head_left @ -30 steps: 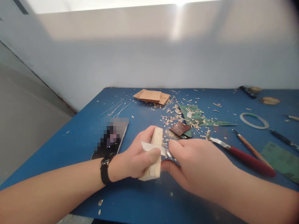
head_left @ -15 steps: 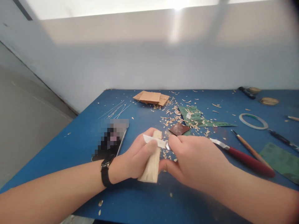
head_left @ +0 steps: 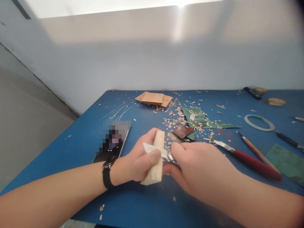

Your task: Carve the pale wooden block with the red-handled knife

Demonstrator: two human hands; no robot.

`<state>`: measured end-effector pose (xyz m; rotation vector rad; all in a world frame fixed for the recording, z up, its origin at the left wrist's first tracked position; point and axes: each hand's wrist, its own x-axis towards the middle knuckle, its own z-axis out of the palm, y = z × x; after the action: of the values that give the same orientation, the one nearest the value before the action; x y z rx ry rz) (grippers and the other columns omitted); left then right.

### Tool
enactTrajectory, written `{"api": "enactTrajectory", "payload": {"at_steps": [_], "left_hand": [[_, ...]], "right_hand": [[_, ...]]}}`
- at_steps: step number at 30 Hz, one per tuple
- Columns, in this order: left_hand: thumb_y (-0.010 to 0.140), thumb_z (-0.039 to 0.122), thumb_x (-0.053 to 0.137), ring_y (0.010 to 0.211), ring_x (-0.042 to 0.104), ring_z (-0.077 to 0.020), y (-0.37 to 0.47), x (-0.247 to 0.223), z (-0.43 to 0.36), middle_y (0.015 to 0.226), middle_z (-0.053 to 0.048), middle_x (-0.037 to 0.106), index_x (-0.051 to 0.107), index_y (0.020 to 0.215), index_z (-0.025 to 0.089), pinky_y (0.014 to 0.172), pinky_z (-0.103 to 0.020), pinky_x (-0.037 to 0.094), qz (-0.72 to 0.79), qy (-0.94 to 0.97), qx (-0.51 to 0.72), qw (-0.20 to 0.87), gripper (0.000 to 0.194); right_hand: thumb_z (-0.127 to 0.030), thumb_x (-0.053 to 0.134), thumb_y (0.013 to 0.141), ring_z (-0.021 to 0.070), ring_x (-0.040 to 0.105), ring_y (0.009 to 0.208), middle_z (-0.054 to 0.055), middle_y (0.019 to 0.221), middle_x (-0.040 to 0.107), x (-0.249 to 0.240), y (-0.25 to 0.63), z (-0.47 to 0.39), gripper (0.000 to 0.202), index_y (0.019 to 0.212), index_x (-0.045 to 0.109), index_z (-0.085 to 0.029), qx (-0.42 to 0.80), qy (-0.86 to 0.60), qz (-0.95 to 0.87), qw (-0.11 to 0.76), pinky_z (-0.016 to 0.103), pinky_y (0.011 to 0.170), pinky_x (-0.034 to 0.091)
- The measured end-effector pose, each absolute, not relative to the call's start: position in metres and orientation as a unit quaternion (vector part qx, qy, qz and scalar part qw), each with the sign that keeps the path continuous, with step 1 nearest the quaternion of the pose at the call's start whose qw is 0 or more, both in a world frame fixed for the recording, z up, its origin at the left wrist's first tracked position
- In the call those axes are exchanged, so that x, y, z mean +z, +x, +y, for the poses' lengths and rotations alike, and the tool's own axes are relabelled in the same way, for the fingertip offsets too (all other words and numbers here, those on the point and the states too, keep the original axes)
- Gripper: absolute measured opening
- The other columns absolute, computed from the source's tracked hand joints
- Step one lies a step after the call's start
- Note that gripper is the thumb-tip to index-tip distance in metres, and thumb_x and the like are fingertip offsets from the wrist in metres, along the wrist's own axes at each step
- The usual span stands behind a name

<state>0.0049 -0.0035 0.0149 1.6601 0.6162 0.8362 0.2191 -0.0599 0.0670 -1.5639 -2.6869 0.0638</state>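
A pale wooden block [head_left: 155, 172] is held tilted in my left hand [head_left: 140, 155], whose fingers wrap its far side. My left thumb presses on the blade of a craft knife [head_left: 152, 148], which lies across the block's upper face. My right hand [head_left: 201, 167] is closed around the knife's handle; only the metal collar near the blade shows, the rest is hidden in the fist. The right thumb reaches toward the block's near right edge. A black watch is on my left wrist.
Wood shavings [head_left: 175, 118] lie around green sandpaper [head_left: 199, 118] and a brown sandpaper square [head_left: 182, 131]. Thin wooden boards [head_left: 153, 98] are stacked behind. Right: a red-handled carving knife [head_left: 256, 164], a wooden-handled tool [head_left: 255, 150], a tape ring [head_left: 248, 118]. Left: a phone [head_left: 124, 136] and thin wires [head_left: 116, 112].
The knife blade has slid along the block toward me, with my left thumb and right hand moving along. The block has turned slightly, showing more of its right side.
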Motion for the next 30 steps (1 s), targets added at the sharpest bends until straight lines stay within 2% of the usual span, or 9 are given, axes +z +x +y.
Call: {"api": "enactTrajectory", "payload": {"at_steps": [6, 11, 14, 20, 25, 30], "left_hand": [[0.097, 0.081, 0.069, 0.075, 0.053, -0.0158, 0.006, 0.006, -0.007, 0.093, -0.002, 0.059, 0.061, 0.112, 0.022, 0.062, -0.026, 0.044, 0.273, 0.659, 0.378, 0.589, 0.062], [0.107, 0.074, 0.059, 0.075, 0.055, -0.0170, 0.007, 0.002, -0.010, 0.095, -0.003, 0.061, 0.063, 0.113, 0.022, 0.064, -0.028, 0.044, 0.320, 0.641, 0.380, 0.585, 0.053], [0.107, 0.078, 0.056, 0.075, 0.051, -0.0169, 0.007, 0.005, -0.009, 0.094, -0.002, 0.058, 0.062, 0.112, 0.022, 0.066, -0.029, 0.044, 0.327, 0.652, 0.371, 0.574, 0.056], [0.098, 0.091, 0.056, 0.082, 0.048, -0.0190, 0.005, 0.023, -0.008, 0.097, -0.003, 0.056, 0.058, 0.115, 0.021, 0.075, -0.034, 0.046, 0.294, 0.735, 0.333, 0.512, 0.073], [0.099, 0.087, 0.059, 0.081, 0.048, -0.0184, 0.008, 0.027, -0.008, 0.098, -0.003, 0.056, 0.056, 0.111, 0.021, 0.073, -0.034, 0.044, 0.274, 0.740, 0.337, 0.513, 0.067], [0.099, 0.083, 0.065, 0.076, 0.048, -0.0160, 0.010, 0.018, -0.009, 0.095, -0.001, 0.055, 0.056, 0.109, 0.023, 0.068, -0.031, 0.042, 0.280, 0.687, 0.349, 0.573, 0.062]], "right_hand": [[-0.046, 0.059, 0.106, 0.0317, 0.074, 0.064, 0.008, 0.079, 0.076, 0.063, 0.218, -0.058, 0.025, 0.091, 0.068, -0.027, 0.004, -0.520, -0.854, 0.008, 0.040, 0.053, 0.033], [-0.066, 0.063, 0.105, 0.0347, 0.075, 0.067, 0.010, 0.076, 0.075, 0.067, 0.219, -0.054, 0.042, 0.097, 0.072, -0.025, -0.010, -0.549, -0.836, 0.007, 0.038, 0.049, 0.030], [-0.073, 0.063, 0.103, 0.0336, 0.074, 0.065, 0.008, 0.073, 0.074, 0.069, 0.221, -0.053, 0.048, 0.095, 0.071, -0.027, -0.009, -0.542, -0.840, 0.009, 0.038, 0.049, 0.030], [-0.049, 0.059, 0.108, 0.0283, 0.072, 0.061, 0.002, 0.075, 0.075, 0.066, 0.222, -0.061, 0.027, 0.090, 0.066, -0.030, 0.005, -0.483, -0.875, 0.018, 0.041, 0.051, 0.031], [-0.043, 0.059, 0.107, 0.0298, 0.073, 0.061, 0.004, 0.074, 0.074, 0.066, 0.221, -0.060, 0.023, 0.089, 0.066, -0.029, -0.005, -0.493, -0.870, 0.011, 0.040, 0.051, 0.031], [-0.037, 0.060, 0.103, 0.0291, 0.070, 0.058, 0.007, 0.073, 0.073, 0.068, 0.219, -0.058, 0.019, 0.087, 0.066, -0.029, -0.010, -0.525, -0.851, 0.006, 0.038, 0.051, 0.033]]}}
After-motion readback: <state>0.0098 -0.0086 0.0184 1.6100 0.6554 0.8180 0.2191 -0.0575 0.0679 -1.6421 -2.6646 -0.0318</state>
